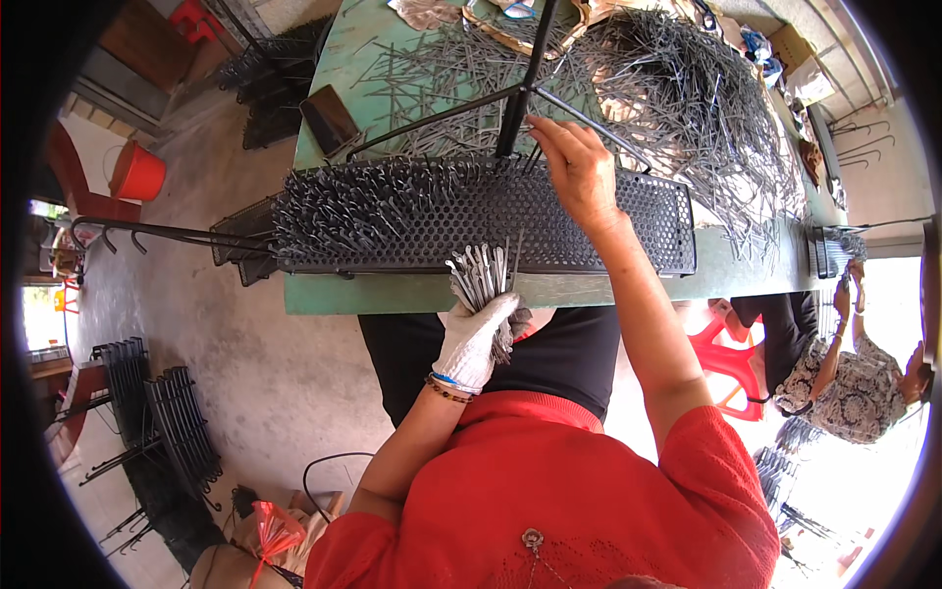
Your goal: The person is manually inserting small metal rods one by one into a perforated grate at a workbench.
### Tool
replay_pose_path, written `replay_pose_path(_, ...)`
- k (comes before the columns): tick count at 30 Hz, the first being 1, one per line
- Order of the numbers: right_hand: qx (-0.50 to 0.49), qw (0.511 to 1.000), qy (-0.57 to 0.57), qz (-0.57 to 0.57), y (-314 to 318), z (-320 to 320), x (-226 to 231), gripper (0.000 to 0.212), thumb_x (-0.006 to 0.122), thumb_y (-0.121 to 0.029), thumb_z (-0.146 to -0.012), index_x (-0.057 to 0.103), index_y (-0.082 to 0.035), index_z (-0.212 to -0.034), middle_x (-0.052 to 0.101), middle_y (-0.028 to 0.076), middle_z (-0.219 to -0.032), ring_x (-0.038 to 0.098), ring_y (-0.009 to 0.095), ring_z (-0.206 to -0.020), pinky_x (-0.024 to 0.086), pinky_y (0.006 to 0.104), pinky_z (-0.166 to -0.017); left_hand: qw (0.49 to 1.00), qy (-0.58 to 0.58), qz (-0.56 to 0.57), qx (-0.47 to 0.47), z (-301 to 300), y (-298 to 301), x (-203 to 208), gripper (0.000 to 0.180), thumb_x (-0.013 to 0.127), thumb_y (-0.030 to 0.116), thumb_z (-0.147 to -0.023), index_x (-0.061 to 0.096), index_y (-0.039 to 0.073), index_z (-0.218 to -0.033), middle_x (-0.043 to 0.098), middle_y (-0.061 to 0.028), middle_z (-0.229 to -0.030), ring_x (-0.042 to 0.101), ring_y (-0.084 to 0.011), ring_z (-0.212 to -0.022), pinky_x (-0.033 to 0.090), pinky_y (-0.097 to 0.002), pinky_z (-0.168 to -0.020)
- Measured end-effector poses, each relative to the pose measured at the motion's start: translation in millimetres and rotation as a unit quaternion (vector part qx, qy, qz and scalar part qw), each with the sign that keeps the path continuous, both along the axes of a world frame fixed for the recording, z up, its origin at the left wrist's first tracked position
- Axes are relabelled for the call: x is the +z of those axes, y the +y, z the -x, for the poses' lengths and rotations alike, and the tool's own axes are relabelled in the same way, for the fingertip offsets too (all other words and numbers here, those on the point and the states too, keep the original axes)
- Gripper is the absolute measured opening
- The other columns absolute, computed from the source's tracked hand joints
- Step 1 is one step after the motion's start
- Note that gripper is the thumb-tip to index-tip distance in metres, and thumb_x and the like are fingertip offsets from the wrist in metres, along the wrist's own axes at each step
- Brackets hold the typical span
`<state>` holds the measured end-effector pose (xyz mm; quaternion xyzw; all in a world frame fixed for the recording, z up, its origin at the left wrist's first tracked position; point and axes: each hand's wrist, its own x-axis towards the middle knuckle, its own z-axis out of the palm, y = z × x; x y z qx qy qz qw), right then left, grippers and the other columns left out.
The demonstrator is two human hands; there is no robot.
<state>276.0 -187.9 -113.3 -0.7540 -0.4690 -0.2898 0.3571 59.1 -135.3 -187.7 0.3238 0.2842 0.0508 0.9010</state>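
My left hand (pixel 469 344), in a white glove with a grey-stained edge, is closed around a bundle of thin flat metal strips (pixel 478 277). It is just in front of the near edge of a black perforated metal rack (pixel 579 231). Many similar strips (pixel 343 211) stand upright in the holes on the rack's left side. Bare and pinched, my right hand (pixel 579 172) reaches over the rack's middle, beside a black upright post (pixel 515 118). Thin dark rods show just below its fingertips. Whatever is between those fingers is too small to make out.
A green table (pixel 392 293) carries the rack and a big tangled heap of loose strips (pixel 687 98). Black bars with hooks (pixel 186 233) jut out leftward. A dark flat box (pixel 329 120) lies at the far left. Another person (pixel 844 383) works at the right beside a red stool (pixel 728 358).
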Motion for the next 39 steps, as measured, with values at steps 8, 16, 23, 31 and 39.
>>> replay_pose_path(8,0.058,0.998,-0.013,0.028,-6,-6,1,0.022,0.066,-0.007,-0.085,0.069,-0.006,-0.108,0.068,0.01,-0.089,0.062,0.027,-0.077,0.049,0.0348,-0.07,1.0,-0.004,-0.002,0.001,0,0,0,0.017,0.063,0.006,-0.088,0.059,-0.002,-0.102,0.066,-0.0115,-0.08,0.066,-0.018,-0.064,0.057,-0.0281,-0.059)
replay_pose_path(16,-0.002,1.0,-0.006,-0.011,-2,0,-3,0.022,0.067,-0.006,-0.085,0.069,-0.006,-0.107,0.068,0.01,-0.087,0.063,0.026,-0.076,0.05,0.034,-0.07,1.0,0.001,-0.001,0.012,0,-1,-2,0.017,0.064,0.006,-0.087,0.058,-0.001,-0.101,0.066,-0.0109,-0.078,0.066,-0.0181,-0.064,0.057,-0.0285,-0.058)
replay_pose_path(23,0.051,0.986,0.148,-0.049,1,3,0,0.021,0.066,-0.005,-0.085,0.07,-0.005,-0.106,0.071,0.012,-0.092,0.067,0.024,-0.082,0.051,0.0317,-0.076,1.0,0.004,0.003,0.013,0,0,1,0.015,0.063,0.006,-0.088,0.058,-0.001,-0.099,0.066,-0.0123,-0.078,0.066,-0.0185,-0.063,0.057,-0.0291,-0.058)
replay_pose_path(31,0.008,0.999,0.05,-0.002,-3,7,-2,0.019,0.065,-0.006,-0.087,0.07,-0.005,-0.105,0.071,0.01,-0.094,0.068,0.023,-0.084,0.052,0.0304,-0.074,1.0,0.0,-0.004,0.01,0,0,-1,0.017,0.064,0.006,-0.087,0.058,-0.001,-0.101,0.066,-0.0114,-0.078,0.066,-0.0183,-0.062,0.057,-0.0294,-0.058)
replay_pose_path(39,-0.036,0.983,0.145,-0.108,4,12,-9,0.018,0.066,-0.007,-0.087,0.071,-0.005,-0.104,0.071,0.011,-0.095,0.069,0.023,-0.085,0.052,0.0309,-0.074,1.0,0.006,-0.002,0.014,0,0,0,0.017,0.064,0.007,-0.087,0.058,-0.001,-0.101,0.066,-0.0114,-0.078,0.066,-0.0183,-0.062,0.057,-0.0291,-0.058)
